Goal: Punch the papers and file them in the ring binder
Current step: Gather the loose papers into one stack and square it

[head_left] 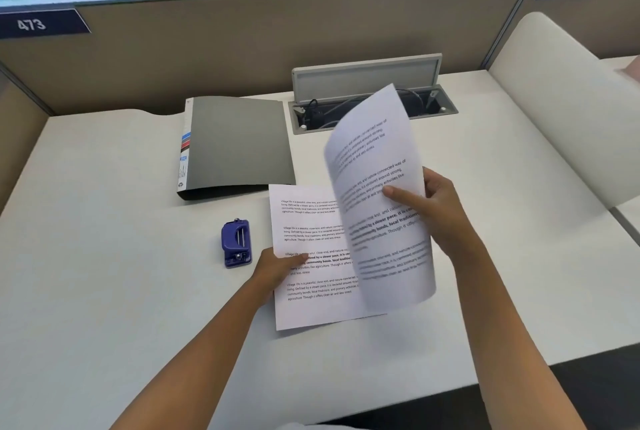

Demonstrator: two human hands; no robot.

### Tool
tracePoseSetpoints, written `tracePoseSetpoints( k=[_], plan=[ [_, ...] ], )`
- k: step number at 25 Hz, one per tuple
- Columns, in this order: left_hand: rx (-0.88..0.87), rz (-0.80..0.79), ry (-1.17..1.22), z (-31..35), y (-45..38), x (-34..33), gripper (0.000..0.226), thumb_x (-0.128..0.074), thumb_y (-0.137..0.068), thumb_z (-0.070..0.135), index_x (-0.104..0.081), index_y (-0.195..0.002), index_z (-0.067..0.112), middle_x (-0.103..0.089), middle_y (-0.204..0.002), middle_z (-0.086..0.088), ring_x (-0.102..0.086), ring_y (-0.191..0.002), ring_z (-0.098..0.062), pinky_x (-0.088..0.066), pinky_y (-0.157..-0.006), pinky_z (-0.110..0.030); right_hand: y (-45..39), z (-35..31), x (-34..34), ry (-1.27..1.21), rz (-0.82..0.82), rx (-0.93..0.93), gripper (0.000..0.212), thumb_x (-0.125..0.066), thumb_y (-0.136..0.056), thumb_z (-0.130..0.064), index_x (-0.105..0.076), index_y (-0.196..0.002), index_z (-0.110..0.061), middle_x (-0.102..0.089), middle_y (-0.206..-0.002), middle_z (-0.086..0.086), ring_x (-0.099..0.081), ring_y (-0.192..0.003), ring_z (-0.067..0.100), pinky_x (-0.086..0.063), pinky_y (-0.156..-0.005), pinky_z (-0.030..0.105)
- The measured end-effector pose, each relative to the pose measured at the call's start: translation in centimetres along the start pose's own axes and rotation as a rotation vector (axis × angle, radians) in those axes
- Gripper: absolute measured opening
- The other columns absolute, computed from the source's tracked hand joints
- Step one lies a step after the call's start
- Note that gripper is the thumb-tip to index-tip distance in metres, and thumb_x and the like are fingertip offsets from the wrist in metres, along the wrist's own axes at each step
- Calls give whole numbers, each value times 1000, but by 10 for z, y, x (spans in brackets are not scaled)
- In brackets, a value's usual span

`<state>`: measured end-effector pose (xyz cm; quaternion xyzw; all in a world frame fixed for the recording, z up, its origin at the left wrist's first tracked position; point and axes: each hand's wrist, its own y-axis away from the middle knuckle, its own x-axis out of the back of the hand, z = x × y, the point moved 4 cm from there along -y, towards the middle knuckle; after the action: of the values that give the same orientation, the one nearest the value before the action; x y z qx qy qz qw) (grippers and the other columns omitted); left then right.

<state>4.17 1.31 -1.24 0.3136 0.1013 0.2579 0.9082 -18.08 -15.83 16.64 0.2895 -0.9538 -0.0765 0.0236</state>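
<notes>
A printed sheet [313, 305] lies flat on the white desk [104, 256] in front of me. My left hand [277, 268] grips its left edge, thumb on top. My right hand [429, 208] holds a second printed sheet [377, 194] by its right edge, raised and curled above the flat one, blurred. A closed grey ring binder [239, 142] lies behind the papers to the left, its labelled spine facing left. A small blue hole punch [236, 243] stands on the desk just left of my left hand.
An open cable tray [367, 97] with its lid up sits in the desk behind the papers. Beige partition panels [207, 48] wall the back and sides, with plants above. The desk's front edge [502, 381] runs at lower right.
</notes>
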Motion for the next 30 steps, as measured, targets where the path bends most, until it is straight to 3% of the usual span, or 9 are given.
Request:
tracePoseSetpoints(
  k=[3, 6, 8, 10, 12, 17, 24, 28, 30],
  plan=[
    [4, 33, -52, 2, 1, 0, 25, -75, -85, 12, -72, -110, 11, -79, -92, -2, -76, -82, -20, -61, -67, -32, -12, 33, -13, -170, 104, -73, 36, -81, -81, -9, -70, -114, -2, -76, -110, 17, -74, -98, 35, -61, -84, 47],
    [16, 49, -57, 2, 1, 0, 25, -72, -90, 24, -71, -111, 10, -79, -84, 3, -75, -75, -14, -56, -54, -23, -21, 90, -22, -86, 225, -190, 40, -89, -73, -19, -74, -107, -5, -78, -106, 14, -76, -94, 29, -63, -80, 42],
    [67, 52, -28, 4, 1, 0, 40, -62, -93, 50, -69, -112, 15, -78, -93, 2, -74, -84, -17, -58, -65, -29, -21, 123, -24, 60, 271, -259, 47, -94, -66, -29, -74, -105, -9, -79, -104, 9, -77, -90, 23, -63, -81, 41],
    [111, 33, 20, 2, -2, 2, 64, -43, -89, 74, -66, -118, 22, -73, -113, 3, -69, -104, -21, -54, -94, -41, -21, 146, -26, 217, 272, -299, 55, -94, -62, -37, -72, -106, -13, -78, -104, 4, -75, -93, 22, -62, -85, 43],
    [117, 7, 117, 1, -5, 0, 69, -43, -82, 81, -64, -120, 27, -72, -120, 3, -67, -112, -24, -47, -106, -48, -22, 154, -31, 340, 252, -291, 57, -93, -65, -39, -68, -109, -12, -75, -108, 4, -72, -98, 24, -60, -86, 41],
    [47, 26, 70, 2, 0, -2, 38, -80, -81, 31, -70, -115, 14, -79, -101, -4, -76, -90, -25, -60, -81, -38, -21, 155, -48, 405, 241, -172, 68, -90, -71, -35, -55, -125, -13, -66, -111, 5, -64, -106, 26, -53, -86, 35],
    [-8, 15, 45, 0, 3, 1, 27, -79, -83, 10, -71, -109, 14, -76, -110, -10, -74, -96, -26, -59, -89, -43, -22, 167, -42, 690, 252, -165, 98, -92, -64, -41, -43, -143, -11, -43, -138, 7, -39, -130, 27, -40, -108, 40],
    [-28, -60, 64, 7, 12, 1, 35, -81, -81, 12, -70, -114, 9, -78, -107, -9, -74, -99, -29, -56, -94, -51, -26, 159, -30, 391, 251, -212, 105, -94, -62, -43, -37, -146, -14, -47, -135, 2, -48, -124, 19, -44, -106, 37],
    [-45, -109, 88, 12, 18, 2, 39, -81, -80, 11, -69, -116, 7, -76, -110, -12, -73, -101, -32, -56, -94, -53, -26, 151, -27, 187, 80, -252, 90, -93, -67, -40, -45, -140, -18, -61, -132, 1, -63, -116, 18, -52, -100, 38]
  ],
)
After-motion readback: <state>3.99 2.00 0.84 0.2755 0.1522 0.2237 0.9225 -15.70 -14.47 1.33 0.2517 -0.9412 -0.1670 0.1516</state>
